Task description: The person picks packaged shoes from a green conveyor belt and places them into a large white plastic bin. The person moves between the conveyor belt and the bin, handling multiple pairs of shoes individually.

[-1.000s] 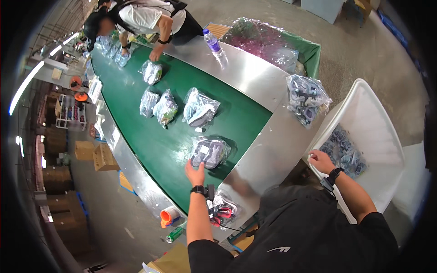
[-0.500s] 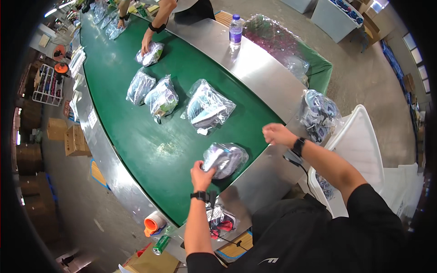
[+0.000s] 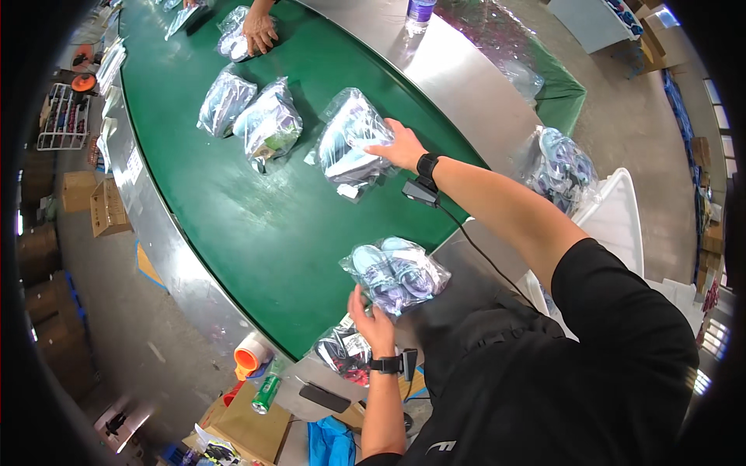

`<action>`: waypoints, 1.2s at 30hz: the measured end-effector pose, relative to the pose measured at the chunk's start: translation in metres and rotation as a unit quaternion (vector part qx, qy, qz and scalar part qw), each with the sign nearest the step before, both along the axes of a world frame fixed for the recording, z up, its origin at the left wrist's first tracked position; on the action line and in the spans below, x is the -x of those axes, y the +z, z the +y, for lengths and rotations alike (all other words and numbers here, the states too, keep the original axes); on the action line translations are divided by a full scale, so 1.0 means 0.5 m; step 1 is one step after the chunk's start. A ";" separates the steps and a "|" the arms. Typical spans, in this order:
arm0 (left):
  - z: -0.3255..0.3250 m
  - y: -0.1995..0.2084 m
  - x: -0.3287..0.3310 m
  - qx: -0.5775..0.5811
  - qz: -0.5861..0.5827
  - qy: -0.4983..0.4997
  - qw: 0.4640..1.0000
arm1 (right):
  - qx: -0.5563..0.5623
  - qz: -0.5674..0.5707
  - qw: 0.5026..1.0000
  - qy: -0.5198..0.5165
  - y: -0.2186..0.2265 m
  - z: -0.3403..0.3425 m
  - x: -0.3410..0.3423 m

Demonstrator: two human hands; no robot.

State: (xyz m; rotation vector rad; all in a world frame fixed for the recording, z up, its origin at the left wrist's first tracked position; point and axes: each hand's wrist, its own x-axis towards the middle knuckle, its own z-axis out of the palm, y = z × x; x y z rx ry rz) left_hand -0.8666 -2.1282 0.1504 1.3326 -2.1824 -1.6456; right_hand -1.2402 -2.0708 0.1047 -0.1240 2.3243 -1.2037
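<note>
Green conveyor belt (image 3: 233, 210): left hand (image 3: 373, 320) grips bagged shoes (image 3: 396, 272); right hand (image 3: 400, 147), fingers spread, rests flat on clear bagged garment (image 3: 350, 144).

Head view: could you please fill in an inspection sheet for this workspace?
Surface: green conveyor belt with steel edging.
Job's things: left hand holds a clear bag of shoes; right hand lies on another bagged pair.
Clutter: two more bags upbelt; a tape roll; a green can.
Grippers: both hands bare, wristbands on.
Cables: black lead from right wrist.
Surroundings: another person's hand on a far bag; cardboard boxes.
</note>
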 end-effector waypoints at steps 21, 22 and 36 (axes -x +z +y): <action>0.022 -0.021 0.044 -0.172 0.079 -0.067 0.980 | -0.013 0.215 0.901 0.375 0.210 0.558 -0.325; 0.026 -0.021 0.051 -0.205 0.069 -0.051 0.975 | 0.001 0.217 0.927 0.306 0.209 0.573 -0.339; 0.060 -0.016 0.140 -0.417 -0.003 -0.037 0.908 | 0.168 -0.229 0.946 -0.156 0.121 0.613 -0.396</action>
